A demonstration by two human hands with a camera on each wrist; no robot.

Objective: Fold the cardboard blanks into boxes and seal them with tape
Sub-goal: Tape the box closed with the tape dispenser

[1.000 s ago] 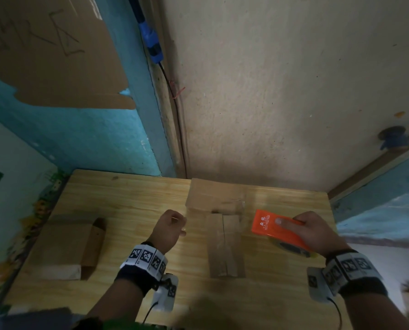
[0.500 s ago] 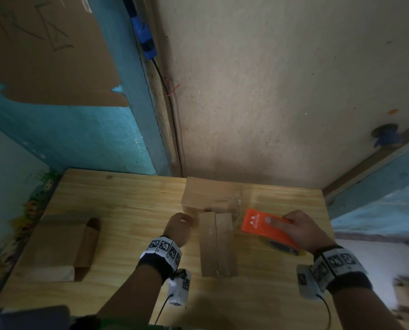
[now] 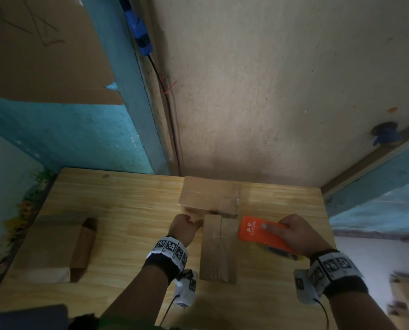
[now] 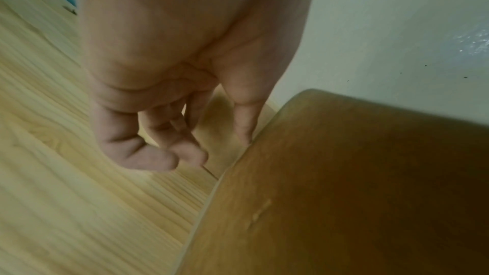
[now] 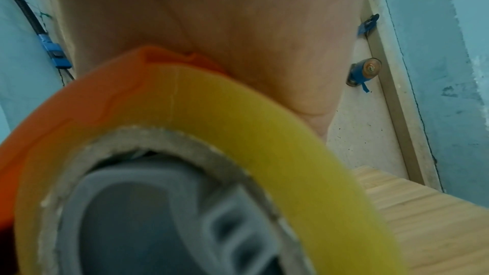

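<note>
Wood-grain table (image 3: 127,210) is seen in the head view, set into a corner of beige and blue walls, with a torn cardboard sheet (image 3: 44,55) fixed up on the left wall. Compared with a second ago, the left hand (image 3: 185,226) has been brought from a gap away up against the left edge of the narrow box (image 3: 219,248), whose centre seam runs away from the viewer; its fingers are curled, and a thin tape end may be pinched, though that cannot be confirmed. The right hand (image 3: 294,234) has been drawn closer to the box's right side with the orange tape dispenser (image 3: 258,231) gripped, forefinger laid along its top. A taping pass over the seam is judged to be about to start. A taped box (image 3: 209,196) lies behind, touching the narrow one, and a folded box (image 3: 55,248) with an open end lies well apart on the left. White characters are printed on the dispenser but cannot be read; scrawled lines on the cardboard sheet are likewise illegible. In the left wrist view, the fingers (image 4: 158,154) are seen curled, the thumb touching the box edge (image 4: 344,196). In the right wrist view, the yellowish tape roll (image 5: 238,122) fills the frame beneath the palm; no label is shown.
</note>
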